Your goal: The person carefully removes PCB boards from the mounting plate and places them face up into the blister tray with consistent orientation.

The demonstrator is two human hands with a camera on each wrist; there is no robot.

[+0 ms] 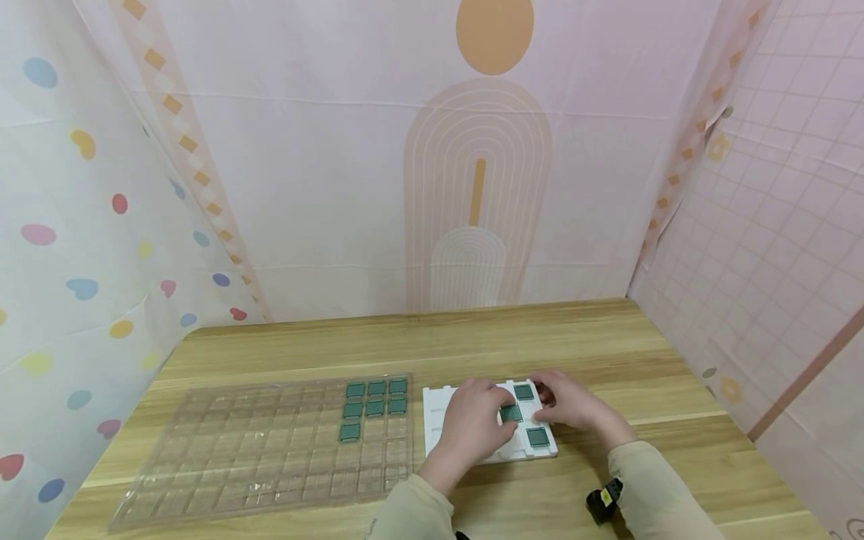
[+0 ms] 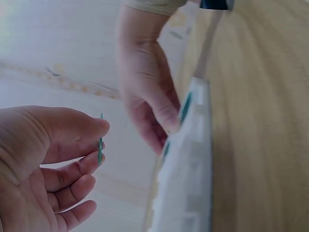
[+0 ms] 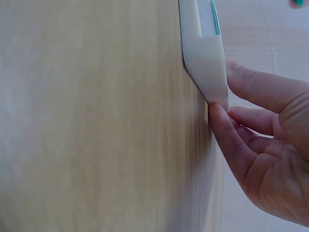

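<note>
Clear blister tray [image 1: 270, 450] (seven green chips [image 1: 374, 407]), wooden table [image 1: 405, 341]

Two trays side by side on the bench [image 1: 607, 337]

The wide clear tray [image 1: 223, 457] lies left, chips [image 1: 375, 405] in its far right pockets; the small white tray [image 1: 439, 409] sits just right of it, holding chips under both hands.

Light wooden table [image 1: 472, 337]; pale pink patterned fabric backdrop [image 1: 337, 150] behind; spotted white curtain [image 1: 67, 262] on the left; pink grid-patterned curtain [image 1: 776, 225] on the right.
</note>
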